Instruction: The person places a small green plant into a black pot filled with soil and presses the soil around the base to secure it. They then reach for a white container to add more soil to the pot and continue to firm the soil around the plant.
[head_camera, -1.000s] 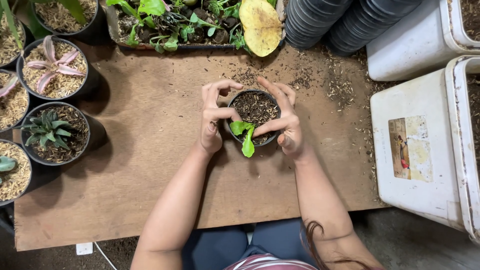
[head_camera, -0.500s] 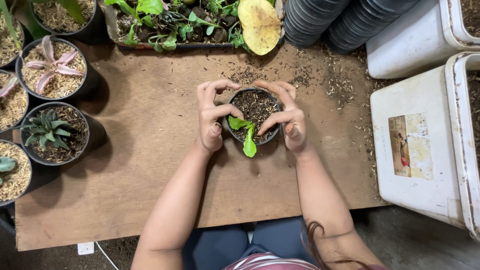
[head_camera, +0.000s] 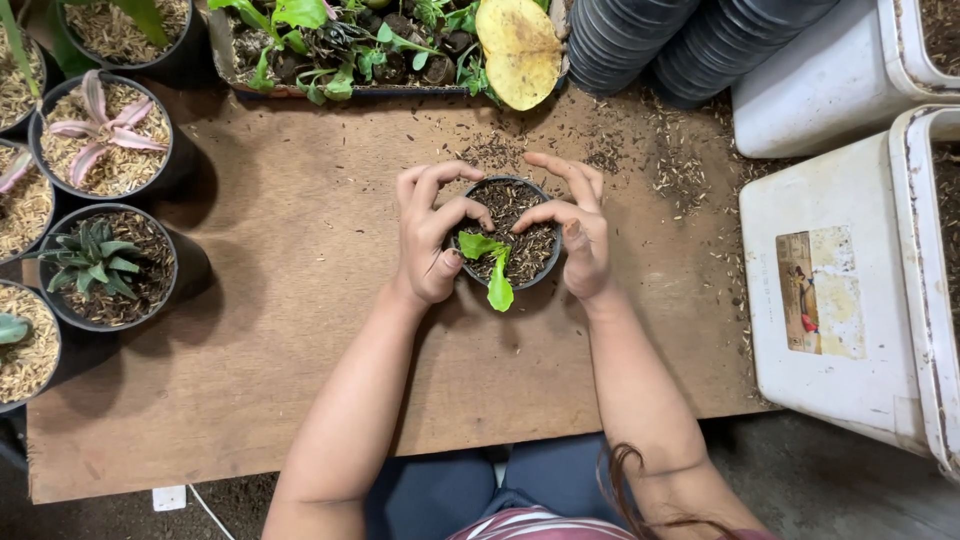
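Two bare hands cup a small round black pot (head_camera: 507, 232) at the middle of a brown board surface (head_camera: 280, 330). The left hand (head_camera: 428, 240) wraps its curled fingers over the pot's left rim; the right hand (head_camera: 578, 232) does the same on the right rim, fingertips pressing the coarse, crumbly dark soil. A smooth bright green seedling (head_camera: 490, 265) droops over the near rim. Loose husk bits are scattered across the board. A spiky succulent (head_camera: 92, 258) sits in a larger black pot well to the left.
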